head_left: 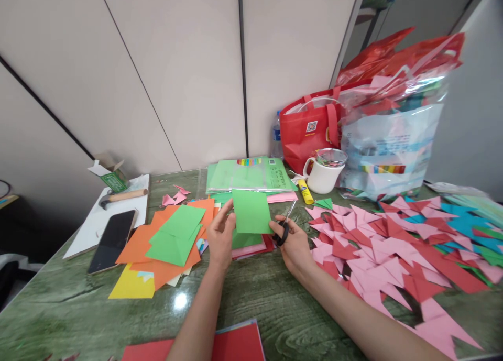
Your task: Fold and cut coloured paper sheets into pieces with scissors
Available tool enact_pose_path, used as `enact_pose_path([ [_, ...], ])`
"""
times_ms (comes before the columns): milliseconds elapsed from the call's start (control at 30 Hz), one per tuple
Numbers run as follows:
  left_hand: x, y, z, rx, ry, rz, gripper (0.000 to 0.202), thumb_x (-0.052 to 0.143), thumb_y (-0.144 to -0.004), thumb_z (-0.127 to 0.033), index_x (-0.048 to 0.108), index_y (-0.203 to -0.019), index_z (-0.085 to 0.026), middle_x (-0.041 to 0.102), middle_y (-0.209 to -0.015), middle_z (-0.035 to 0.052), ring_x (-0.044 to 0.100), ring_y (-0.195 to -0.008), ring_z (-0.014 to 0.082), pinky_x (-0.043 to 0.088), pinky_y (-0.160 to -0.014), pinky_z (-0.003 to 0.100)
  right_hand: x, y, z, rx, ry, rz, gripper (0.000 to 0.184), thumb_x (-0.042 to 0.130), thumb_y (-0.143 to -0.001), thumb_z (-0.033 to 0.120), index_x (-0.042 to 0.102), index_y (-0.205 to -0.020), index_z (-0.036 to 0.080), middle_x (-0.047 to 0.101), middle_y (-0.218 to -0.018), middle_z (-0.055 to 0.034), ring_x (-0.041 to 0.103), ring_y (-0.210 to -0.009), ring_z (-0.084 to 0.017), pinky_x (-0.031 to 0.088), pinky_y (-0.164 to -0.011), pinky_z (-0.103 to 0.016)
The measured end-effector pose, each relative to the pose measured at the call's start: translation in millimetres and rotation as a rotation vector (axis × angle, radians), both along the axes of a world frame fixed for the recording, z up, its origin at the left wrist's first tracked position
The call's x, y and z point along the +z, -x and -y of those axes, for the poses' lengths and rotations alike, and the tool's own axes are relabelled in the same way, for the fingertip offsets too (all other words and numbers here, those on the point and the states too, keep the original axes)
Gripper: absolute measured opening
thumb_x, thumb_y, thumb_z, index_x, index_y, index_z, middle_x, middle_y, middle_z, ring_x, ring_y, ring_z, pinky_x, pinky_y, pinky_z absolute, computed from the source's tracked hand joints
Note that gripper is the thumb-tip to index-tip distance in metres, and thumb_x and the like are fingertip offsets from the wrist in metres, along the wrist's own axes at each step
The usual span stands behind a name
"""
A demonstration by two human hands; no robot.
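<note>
A green square of paper (252, 212) is held upright over the middle of the table. My left hand (220, 235) pinches it along its left edge. In my right hand (293, 243) is a pair of scissors (282, 232) with black handles, blades pointing up and away. The fingertips of that hand also touch the sheet's lower right corner. Beneath the sheet lie more green, pink and red papers (247, 252), partly hidden. Left of my left hand is a loose pile of orange sheets (137, 244) with green sheets (178, 235) on top.
Folded pink and red paper pieces (365, 245) spread across the right side. Behind stand a white mug (324, 176), a yellow glue stick (305, 192), a red bag (304, 135) and a clear plastic bag (393, 141). At left are a phone (113, 240) and a hammer (123, 195).
</note>
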State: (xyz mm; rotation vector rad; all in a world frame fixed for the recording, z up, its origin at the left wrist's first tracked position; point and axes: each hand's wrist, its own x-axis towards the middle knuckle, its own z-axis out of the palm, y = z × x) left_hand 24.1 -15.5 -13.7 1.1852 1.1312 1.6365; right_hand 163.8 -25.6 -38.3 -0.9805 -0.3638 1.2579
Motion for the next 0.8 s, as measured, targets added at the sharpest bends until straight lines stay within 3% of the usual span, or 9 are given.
enact_pose_path([
  [133,-1.7,1.6,-1.3,-0.011,-0.009,0.009,0.036,0.057,-0.073,-0.030,0.059,-0.107,-0.021,0.056,-0.117,0.0046,0.046,-0.112,0.0190,0.037,-0.092,0.029,0.9,0.3,0.5,-0.005,0.002,-0.004,0.038,0.080,-0.041,0.024,0.061,-0.074,0.017,0.053,-0.054,0.0065,0.048,-0.047,-0.007,0.036,-0.043,-0.018],
  [367,5.8,-0.7,0.7,0.012,0.032,0.035,0.034,0.052,-0.075,-0.036,0.060,-0.105,-0.021,0.057,-0.115,0.0082,0.053,-0.104,0.0207,0.044,-0.079,0.029,2.2,-1.9,-0.5,-0.026,0.012,-0.033,0.038,0.079,-0.043,0.022,0.060,-0.075,0.018,0.057,-0.057,0.0058,0.051,-0.047,-0.008,0.040,-0.044,-0.019],
  [567,5.3,-4.2,0.5,-0.020,0.033,0.059,0.033,0.056,-0.073,-0.036,0.062,-0.101,-0.019,0.063,-0.103,0.0087,0.058,-0.095,0.0198,0.045,-0.079,0.031,2.6,-4.9,-2.5,-0.035,0.021,-0.085,0.039,0.079,-0.041,0.022,0.059,-0.074,0.018,0.059,-0.058,0.0048,0.055,-0.049,-0.010,0.045,-0.048,-0.023],
  [800,5.3,-5.7,-1.1,-0.186,0.149,0.273,0.038,0.058,-0.071,-0.036,0.058,-0.106,-0.018,0.064,-0.098,0.0085,0.061,-0.082,0.0172,0.048,-0.069,0.029,5.8,-3.0,-0.5,-0.015,0.034,-0.095,0.038,0.079,-0.042,0.021,0.061,-0.075,0.017,0.060,-0.058,0.0038,0.055,-0.048,-0.010,0.043,-0.044,-0.021],
])
